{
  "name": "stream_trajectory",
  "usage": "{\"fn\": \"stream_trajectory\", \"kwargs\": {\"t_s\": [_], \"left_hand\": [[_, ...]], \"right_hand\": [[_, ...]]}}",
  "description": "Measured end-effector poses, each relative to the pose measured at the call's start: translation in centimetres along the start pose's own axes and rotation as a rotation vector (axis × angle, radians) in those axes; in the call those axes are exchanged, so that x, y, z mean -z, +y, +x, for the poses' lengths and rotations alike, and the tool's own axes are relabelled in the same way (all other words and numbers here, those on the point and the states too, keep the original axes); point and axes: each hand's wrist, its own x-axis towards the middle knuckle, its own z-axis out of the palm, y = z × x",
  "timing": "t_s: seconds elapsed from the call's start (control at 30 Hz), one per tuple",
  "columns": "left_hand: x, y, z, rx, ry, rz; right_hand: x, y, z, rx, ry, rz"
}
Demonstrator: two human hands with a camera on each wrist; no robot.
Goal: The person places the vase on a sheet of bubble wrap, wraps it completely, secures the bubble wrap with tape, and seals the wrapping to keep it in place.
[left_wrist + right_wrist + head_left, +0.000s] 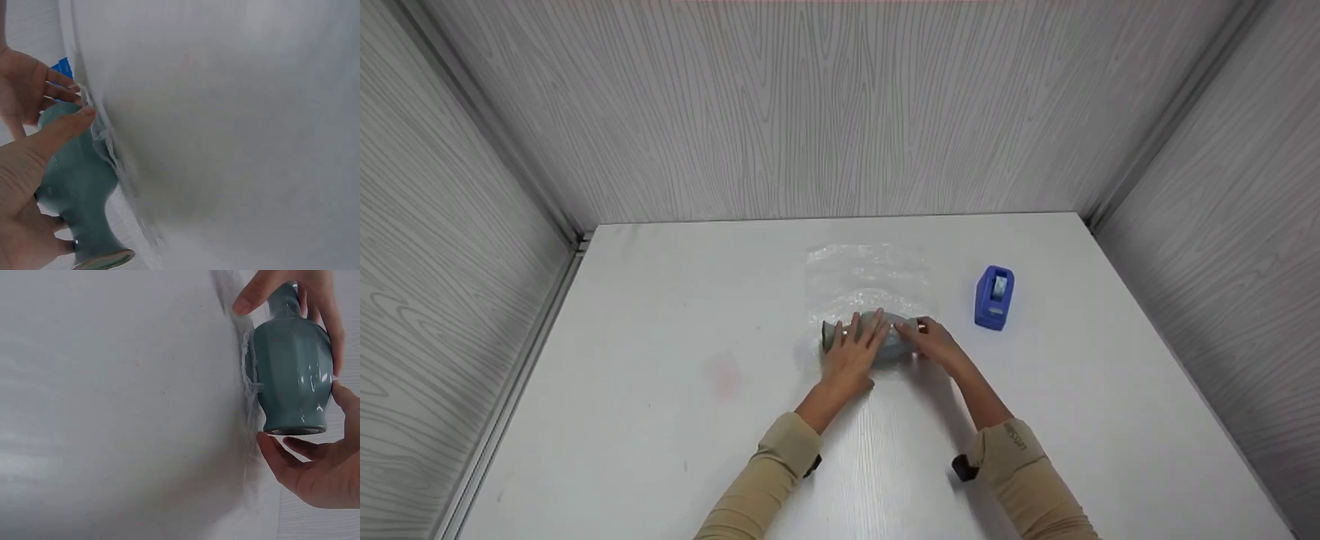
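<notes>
A glossy grey-green vase [894, 346] lies on its side on a clear, bubbly-looking plastic sheet [862, 274], mouth to the left and base to the right. My left hand [851, 360] spreads over its neck and body from above, the thumb low on the near side in the left wrist view. My right hand [936, 343] holds the base end, one finger on top of the body. In the right wrist view its thumb [269, 441] is at the lower edge of the base. Crumpled sheet edge [253, 385] runs along the vase's near side.
A blue tape dispenser [994, 298] stands on the white table [660, 322], right of the sheet. Grey wood-patterned panels [840, 112] enclose the table at the back and both sides.
</notes>
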Motion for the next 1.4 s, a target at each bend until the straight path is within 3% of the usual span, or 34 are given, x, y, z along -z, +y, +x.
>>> {"fn": "stream_trajectory", "kwargs": {"t_s": [0.17, 0.27, 0.33, 0.47, 0.57, 0.7, 0.83, 0.93, 1.13, 1.4], "left_hand": [[-0.4, 0.1, 0.3, -0.025, 0.077, 0.101], [-0.5, 0.2, 0.4, -0.021, 0.103, 0.122], [-0.5, 0.2, 0.5, -0.013, 0.104, 0.122], [-0.2, 0.2, 0.5, -0.009, 0.075, 0.106], [0.1, 0.2, 0.5, -0.009, 0.032, 0.091], [0.4, 0.3, 0.4, -0.008, -0.024, 0.072], [0.5, 0.3, 0.5, 0.000, -0.075, 0.056], [0.5, 0.3, 0.6, 0.006, -0.087, 0.053], [0.7, 0.2, 1.0, 0.019, -0.082, 0.044], [0.6, 0.4, 1.4, 0.045, -0.054, 0.091]], "right_hand": [[-0.4, 0.1, -0.7, 0.287, 0.333, -0.182], [-0.5, 0.0, -1.3, 0.503, 0.444, -0.286], [-0.6, -0.1, -1.9, 0.636, 0.427, -0.397], [-1.0, 0.3, -2.8, 0.794, 0.233, -0.702], [-1.9, 1.1, -3.2, 0.850, 0.140, -0.924], [-3.2, 2.4, -3.2, 0.944, 0.227, -1.056], [-3.7, 3.1, -3.0, 0.974, 0.306, -1.074], [-3.7, 3.3, -2.8, 0.958, 0.309, -1.107], [-3.2, 3.0, -2.6, 0.963, 0.307, -1.109], [-2.5, 1.5, -2.0, 1.016, 0.367, -1.056]]}}
